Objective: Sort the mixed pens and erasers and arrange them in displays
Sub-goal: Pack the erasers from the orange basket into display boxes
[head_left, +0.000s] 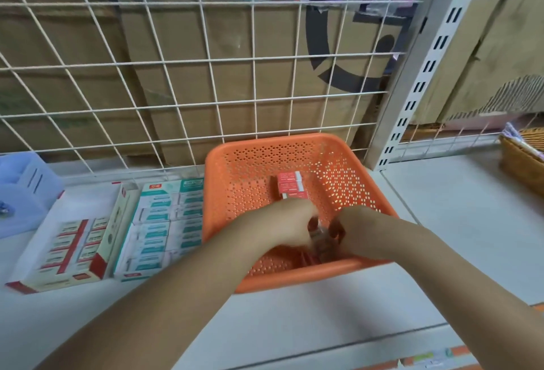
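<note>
My left grip [294,225] curls round a small pale piece [314,229], which I judge to be an eraser, low at the near end of the orange basket [294,278]. My right grip [356,231] sits just beside it with its fingers bent, but blur hides whether it holds anything. I would square the loose pieces, then lift straight up over the near rim before swinging left. A stack of red erasers [290,185] lies toward the basket's far wall. The red display box [73,247] and teal display box [164,222] stand side by side, the teal one just beside the basket, so that path is tight. Right of the basket the shelf [441,222] gives room. The wire grid [206,60] closes the back.
</note>
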